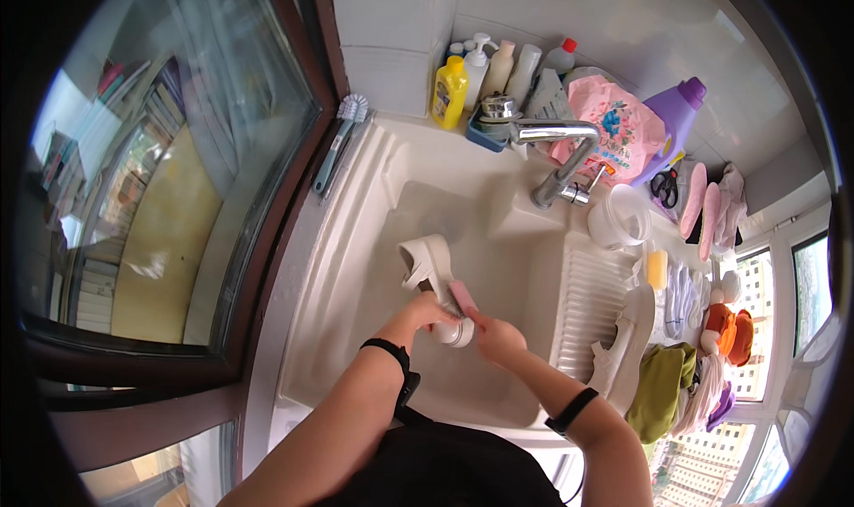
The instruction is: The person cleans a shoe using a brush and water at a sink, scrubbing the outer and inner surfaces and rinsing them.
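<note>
A white strapped shoe (430,260) is held over the basin of a white laundry sink (494,373). My left hand (427,312) grips it around the middle, near the strap. In my right hand (497,337) is a pink-handled scrub brush (462,297), its bristles against the shoe's side. Another white shoe (627,340) lies on the ribbed washboard (587,287) part of the sink, to the right of my right hand. The drain (440,225) shows beyond the held shoe.
A chrome faucet (567,167) reaches over the sink's far side. Bottles, a yellow one (450,92) among them, line the back ledge beside a pink bag (614,127). A clear tub (619,219) stands near the washboard. A long-handled brush (340,140) lies at left, by an open window frame (267,253).
</note>
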The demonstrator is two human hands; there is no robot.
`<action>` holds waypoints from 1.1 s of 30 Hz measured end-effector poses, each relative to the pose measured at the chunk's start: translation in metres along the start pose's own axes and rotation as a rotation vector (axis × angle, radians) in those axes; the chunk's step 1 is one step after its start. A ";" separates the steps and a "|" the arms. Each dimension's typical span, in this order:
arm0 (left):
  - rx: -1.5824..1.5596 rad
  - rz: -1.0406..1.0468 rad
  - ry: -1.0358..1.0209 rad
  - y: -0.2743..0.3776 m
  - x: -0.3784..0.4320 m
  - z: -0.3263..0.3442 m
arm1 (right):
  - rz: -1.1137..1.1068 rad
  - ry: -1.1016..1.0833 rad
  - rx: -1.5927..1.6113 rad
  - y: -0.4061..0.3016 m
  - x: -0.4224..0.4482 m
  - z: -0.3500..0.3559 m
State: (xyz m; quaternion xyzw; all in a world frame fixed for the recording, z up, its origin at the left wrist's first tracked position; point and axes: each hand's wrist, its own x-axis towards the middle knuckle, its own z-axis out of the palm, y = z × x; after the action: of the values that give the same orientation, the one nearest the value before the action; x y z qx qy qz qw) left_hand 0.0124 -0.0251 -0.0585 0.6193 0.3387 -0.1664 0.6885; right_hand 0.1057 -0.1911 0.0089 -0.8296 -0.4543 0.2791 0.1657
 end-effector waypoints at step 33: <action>-0.926 0.176 0.061 0.098 -0.047 0.012 | 0.117 0.208 -0.271 -0.047 -0.032 -0.060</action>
State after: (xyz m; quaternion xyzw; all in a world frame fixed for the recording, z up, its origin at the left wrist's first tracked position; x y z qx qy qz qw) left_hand 0.0453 -0.0285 0.0460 0.2778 0.3439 0.0795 0.8935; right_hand 0.0969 -0.1944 0.0910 -0.8937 -0.4192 0.1372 0.0820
